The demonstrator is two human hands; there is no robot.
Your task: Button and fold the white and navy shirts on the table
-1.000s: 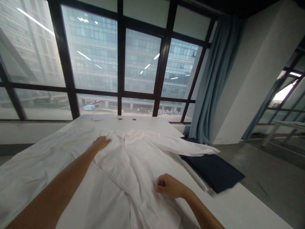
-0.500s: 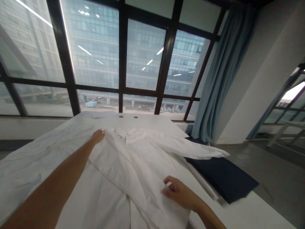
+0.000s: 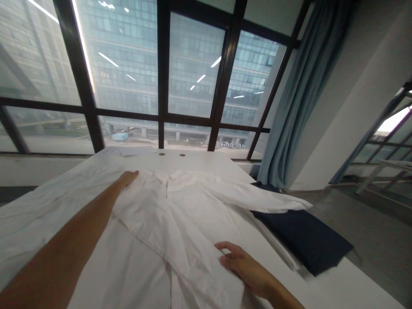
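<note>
A white long-sleeved garment [image 3: 189, 214], a shirt or a coat, is spread over the table, its collar end away from me. One sleeve reaches out to the right. Long folds and an edge run down its front. At the upper left part, my left hand [image 3: 129, 177] has its fingers closed on the cloth; the fingertips are partly hidden. My right hand [image 3: 240, 262] is at the lower right side of the garment, fingers curved with a gap between thumb and forefinger. Whether it touches the cloth is hard to tell.
More crumpled white cloth [image 3: 54, 193] covers the left of the white table [image 3: 206, 158]. A dark navy folded cloth or folder [image 3: 305, 240] lies at the right, partly under the sleeve. Windows [image 3: 196, 68] and a blue curtain [image 3: 289, 103] stand behind.
My right hand's forefinger has stretched out a little and the hand has shifted slightly left. My left hand stays on the cloth. The camera view has shifted slightly.
</note>
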